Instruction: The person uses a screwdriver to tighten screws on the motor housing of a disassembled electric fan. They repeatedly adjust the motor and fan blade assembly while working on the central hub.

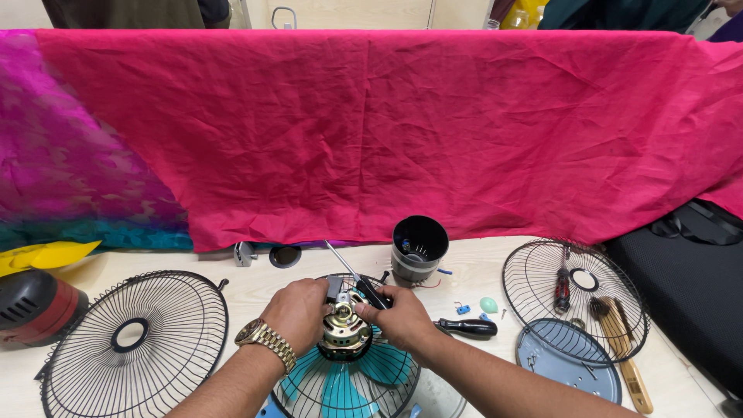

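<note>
A round black wire guard (133, 340) lies flat at the table's (255, 290) left. At centre, the left hand (298, 311) has its fingers wrapped around a brassy, ribbed metal motor (345, 331) above teal plastic blades (340, 387). The right hand (402, 317) pinches a slim black-handled screwdriver (357, 280) angled into the motor's top.

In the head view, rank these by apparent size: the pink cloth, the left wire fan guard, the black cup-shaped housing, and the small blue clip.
1. Pink cloth, by far the largest.
2. Left wire fan guard.
3. Black cup-shaped housing, though it sits farther from the camera than the guard.
4. Small blue clip, the smallest.
</note>
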